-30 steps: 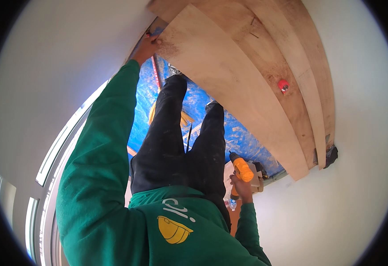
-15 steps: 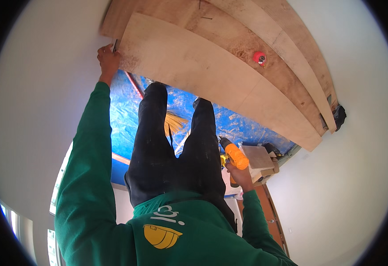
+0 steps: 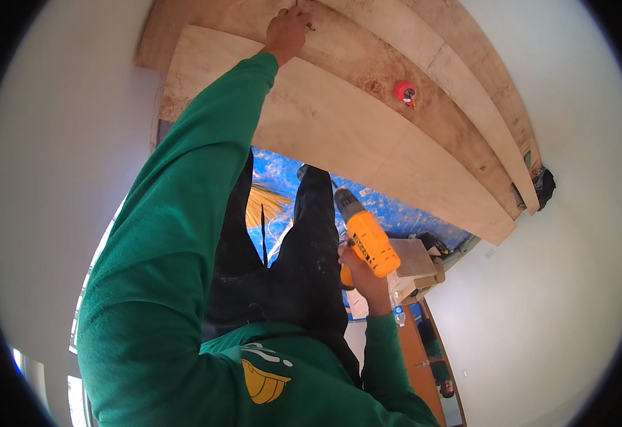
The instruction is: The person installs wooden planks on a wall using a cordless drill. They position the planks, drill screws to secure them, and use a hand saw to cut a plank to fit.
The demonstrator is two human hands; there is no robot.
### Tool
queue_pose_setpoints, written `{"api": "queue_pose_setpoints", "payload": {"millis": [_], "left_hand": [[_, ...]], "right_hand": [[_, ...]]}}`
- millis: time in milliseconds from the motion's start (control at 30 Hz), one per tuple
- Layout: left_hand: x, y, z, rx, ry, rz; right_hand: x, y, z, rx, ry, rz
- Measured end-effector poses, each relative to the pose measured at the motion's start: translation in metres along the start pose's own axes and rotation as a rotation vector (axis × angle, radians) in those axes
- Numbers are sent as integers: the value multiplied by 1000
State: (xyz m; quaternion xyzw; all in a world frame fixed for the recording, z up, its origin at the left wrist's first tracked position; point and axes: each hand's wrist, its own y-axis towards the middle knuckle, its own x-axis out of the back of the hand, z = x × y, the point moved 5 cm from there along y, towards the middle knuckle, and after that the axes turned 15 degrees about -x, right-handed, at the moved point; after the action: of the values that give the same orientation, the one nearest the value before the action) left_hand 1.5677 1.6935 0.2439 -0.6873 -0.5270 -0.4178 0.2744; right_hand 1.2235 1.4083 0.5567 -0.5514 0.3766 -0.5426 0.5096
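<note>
My left hand (image 3: 287, 32) reaches far forward onto the wooden surface, beside a thin dark piece (image 3: 311, 27) that looks like a screw or nail. Its fingers are bent together; what lies between them is too small to make out. In my right hand (image 3: 365, 276) is an orange cordless drill (image 3: 371, 242), gripped by the handle, with its dark chuck pointing up and away over my right leg. A long pale plywood strip (image 3: 325, 117) lies across the near side of the wooden surface, below my left hand.
A small red round object (image 3: 405, 92) sits on the brown wood (image 3: 368, 67). Further plywood strips (image 3: 460, 82) curve behind it. Below are a blue sheet (image 3: 375, 203) and broom bristles (image 3: 264, 204). Cardboard boxes (image 3: 414, 260) stand right; a person (image 3: 444, 381) shows by the brown door (image 3: 419, 356).
My left hand has left the plywood strip's left end and moved right and farther forward to the thin dark pieces. The drill has come up and closer, still in my right hand.
</note>
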Motion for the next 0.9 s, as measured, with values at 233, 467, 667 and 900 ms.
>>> {"api": "queue_pose_setpoints", "payload": {"millis": [233, 467, 667, 900], "left_hand": [[78, -94, -40, 243, -1152, 78], [131, -182, -72, 325, -1507, -158], [153, -199, -74, 388, -1488, -212], [166, -205, -75, 293, -1456, -235]], "right_hand": [[-33, -1, 94, 166, 67, 170], [-72, -10, 145, 253, -52, 286], [-97, -14, 150, 260, -85, 313], [-108, -17, 149, 253, -104, 324]]}}
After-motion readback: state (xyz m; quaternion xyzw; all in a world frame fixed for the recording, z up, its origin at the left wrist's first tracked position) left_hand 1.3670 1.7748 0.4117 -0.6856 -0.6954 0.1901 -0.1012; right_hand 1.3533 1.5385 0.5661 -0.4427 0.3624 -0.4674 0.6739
